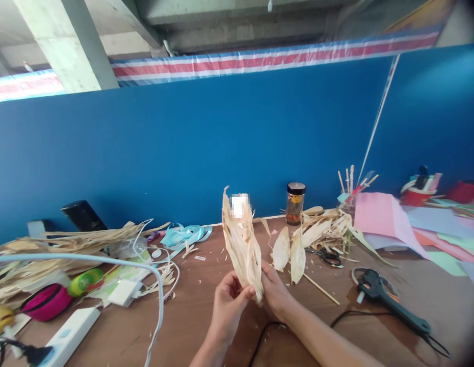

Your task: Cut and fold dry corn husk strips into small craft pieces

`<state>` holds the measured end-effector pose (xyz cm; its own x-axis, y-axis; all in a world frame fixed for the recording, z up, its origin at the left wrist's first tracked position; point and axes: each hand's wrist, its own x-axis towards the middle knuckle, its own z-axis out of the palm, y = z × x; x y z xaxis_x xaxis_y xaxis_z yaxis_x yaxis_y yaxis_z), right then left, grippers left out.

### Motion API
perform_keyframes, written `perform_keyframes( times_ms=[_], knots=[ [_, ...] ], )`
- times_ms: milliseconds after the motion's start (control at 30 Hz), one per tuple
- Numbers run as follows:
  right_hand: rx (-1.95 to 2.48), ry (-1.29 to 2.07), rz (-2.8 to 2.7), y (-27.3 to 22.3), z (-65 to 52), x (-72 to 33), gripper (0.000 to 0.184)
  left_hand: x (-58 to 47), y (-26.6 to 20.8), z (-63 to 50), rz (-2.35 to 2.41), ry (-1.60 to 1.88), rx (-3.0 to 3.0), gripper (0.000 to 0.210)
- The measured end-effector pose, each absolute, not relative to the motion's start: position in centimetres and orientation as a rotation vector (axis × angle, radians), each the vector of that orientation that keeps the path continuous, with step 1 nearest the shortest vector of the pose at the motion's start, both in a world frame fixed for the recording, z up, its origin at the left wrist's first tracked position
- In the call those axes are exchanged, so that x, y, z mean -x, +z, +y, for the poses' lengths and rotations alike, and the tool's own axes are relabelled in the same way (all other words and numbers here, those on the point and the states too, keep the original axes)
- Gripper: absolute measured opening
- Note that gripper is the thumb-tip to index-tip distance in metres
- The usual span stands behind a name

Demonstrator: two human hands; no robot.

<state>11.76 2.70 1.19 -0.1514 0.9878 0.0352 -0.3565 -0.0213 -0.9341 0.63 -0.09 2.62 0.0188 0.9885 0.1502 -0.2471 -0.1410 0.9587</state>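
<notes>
Husk bundle [242, 255], dry, papery and pale straw in colour, is standing nearly upright above the worktop [201, 306], its narrow end lying between the two hands and its long, lengthwise-creased leaves flaring upward; a pixelated patch is hiding part of its top. Two loose husk pieces [282, 250], flat, pointed and leaf-shaped, are lying just beyond the right hand [275, 293], with a thin, straight stick [321, 289] resting to that hand's right. Smooth blue ribbon [185, 235] is lying in loops beyond and left of the left hand [228, 298]. Farther beyond the right hand, a cylindrical glass jar [295, 206] with a black lid is holding amber and yellow contents; well to its right, a red cup [416, 196] is containing pens. The left hand is pinching the bundle's lower end, its thumb pressing across the front. The right hand is touching the right edge; its fingertips are hidden behind the husk, so its grip cannot be told. Both forearms are converging from below.
</notes>
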Motion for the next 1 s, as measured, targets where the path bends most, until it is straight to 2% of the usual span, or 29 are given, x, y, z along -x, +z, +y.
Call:
perform_keyframes(
  times_ms=[133, 433, 767, 1000],
  knots=[
    [0.85, 1.46, -1.0, 0.9, 2.9, -11.7, 0.032, -0.4, 2.6, 0.0, 0.996, 1.418, -1.096, 0.017],
    [0.758, 1.414, -0.994, 2.0, 2.9, -11.9, 0.03, -0.5, 2.5, 0.3, 0.871, 1.459, -0.838, 0.029],
    [0.659, 1.475, -0.974, 3.4, 1.9, -11.7, 0.034, -0.8, 2.6, 0.3, 0.767, 1.427, -0.695, 0.022],
    [0.738, 1.459, -0.962, 2.5, 2.2, -11.9, 0.036, -0.7, 2.6, 0.3, 0.995, 1.467, -0.766, 0.043]
  ],
)
